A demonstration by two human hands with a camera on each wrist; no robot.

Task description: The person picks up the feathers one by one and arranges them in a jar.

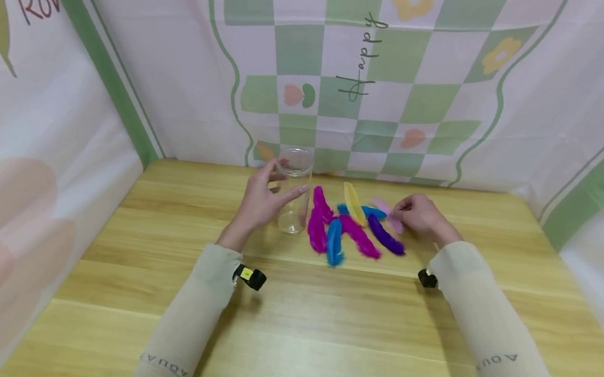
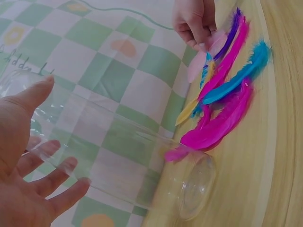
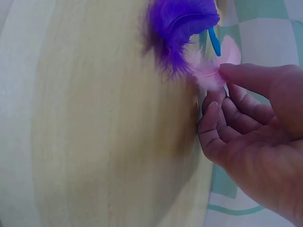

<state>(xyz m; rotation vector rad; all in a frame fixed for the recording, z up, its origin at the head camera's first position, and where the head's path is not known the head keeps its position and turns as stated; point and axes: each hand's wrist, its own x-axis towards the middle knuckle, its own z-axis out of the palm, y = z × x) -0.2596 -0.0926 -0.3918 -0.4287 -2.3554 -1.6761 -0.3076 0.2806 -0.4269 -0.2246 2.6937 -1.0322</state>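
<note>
A clear jar [image 1: 293, 203] stands upright on the table, left of the feathers, with its rim uncovered. My left hand [image 1: 267, 198] holds it from the left, thumb across the near side; in the left wrist view, the fingers [image 2: 66, 165] lie along the jar's other side. At the right end of the feather pile, my right hand [image 1: 420, 214] pinches a light pink feather [image 3: 208, 75] between thumb and fingertips. Close beside it lies a purple feather [image 1: 385, 234]. Magenta feathers [image 1: 358, 236], blue feathers [image 1: 335, 243] and a yellow feather [image 1: 354, 202] are spread between the hands.
The wooden table [image 1: 317, 341] ends at the back against a hanging cloth [image 1: 339, 117] with green and white checks. Printed cloth also hangs at the left [image 1: 42, 182] and right sides. Each forearm wears a pale sleeve and a small black wrist camera [image 1: 251, 276].
</note>
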